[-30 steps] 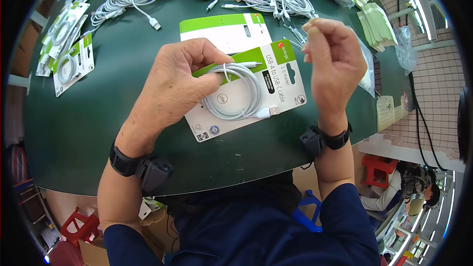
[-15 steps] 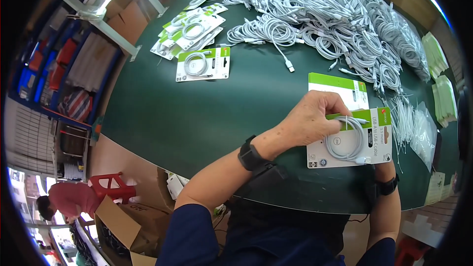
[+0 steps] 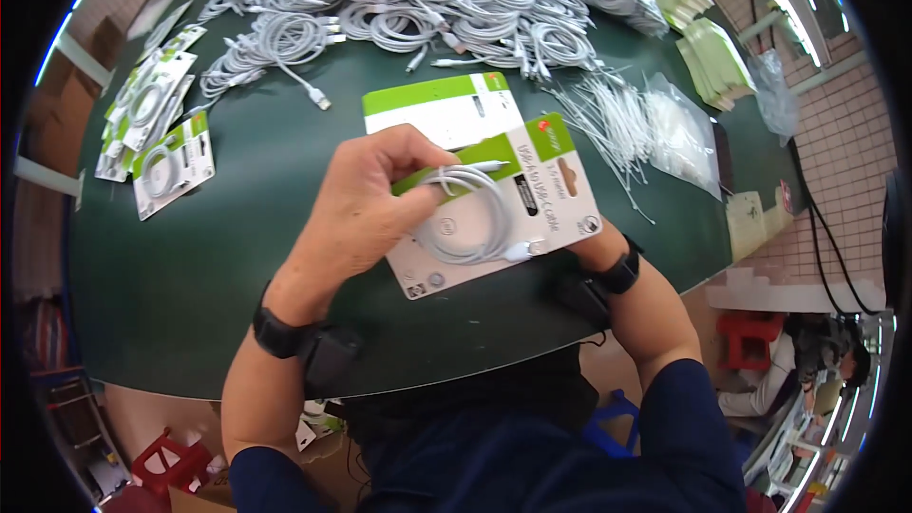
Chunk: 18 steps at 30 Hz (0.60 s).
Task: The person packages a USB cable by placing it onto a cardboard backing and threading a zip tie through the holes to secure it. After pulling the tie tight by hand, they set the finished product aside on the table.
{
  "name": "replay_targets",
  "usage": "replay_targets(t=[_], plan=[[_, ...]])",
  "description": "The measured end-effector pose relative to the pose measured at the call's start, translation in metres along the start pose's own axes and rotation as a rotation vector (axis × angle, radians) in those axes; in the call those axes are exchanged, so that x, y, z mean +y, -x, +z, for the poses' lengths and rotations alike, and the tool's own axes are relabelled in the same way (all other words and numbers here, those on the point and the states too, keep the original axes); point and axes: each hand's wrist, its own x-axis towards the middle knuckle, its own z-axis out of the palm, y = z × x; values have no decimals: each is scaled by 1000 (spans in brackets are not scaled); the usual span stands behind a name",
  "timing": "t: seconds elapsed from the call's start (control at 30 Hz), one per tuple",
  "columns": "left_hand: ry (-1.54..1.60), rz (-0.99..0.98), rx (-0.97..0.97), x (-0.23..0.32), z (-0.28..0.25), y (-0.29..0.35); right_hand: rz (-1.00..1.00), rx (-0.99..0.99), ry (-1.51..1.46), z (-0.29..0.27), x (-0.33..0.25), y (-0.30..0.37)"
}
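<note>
My left hand (image 3: 375, 195) is closed in a pinch at the upper left of a coiled white USB cable (image 3: 503, 218). The coil lies against the front of a green-and-white packaging card (image 3: 562, 192), which tilts up to the right. Behind the card's lower right side is my right hand (image 3: 600, 245), gripping it, with its fingers hidden. Just beyond the held card, a stack of similar green-and-white cards (image 3: 432, 114) lies on the dark green table (image 3: 256, 190).
A big heap of coiled white cables (image 3: 399, 24) covers the far side. Carded cables (image 3: 161, 171) lie at left. White ties (image 3: 608, 123), a clear plastic bag (image 3: 679, 128) and pale green stacks (image 3: 712, 62) sit at right. A red stool (image 3: 171, 461) stands below left.
My view has swung to the right, so the table's things appear farther left. Both hands still hold the card and coil, and the card is now more tilted.
</note>
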Motion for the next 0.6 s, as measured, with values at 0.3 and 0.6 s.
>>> replay_targets(t=[0.3,0.6], plan=[[-264,20,-99,13,9,6,149,-14,868,-5,-42,-37],[-783,366,-198,19,13,9,-15,180,834,0,-37,-39]])
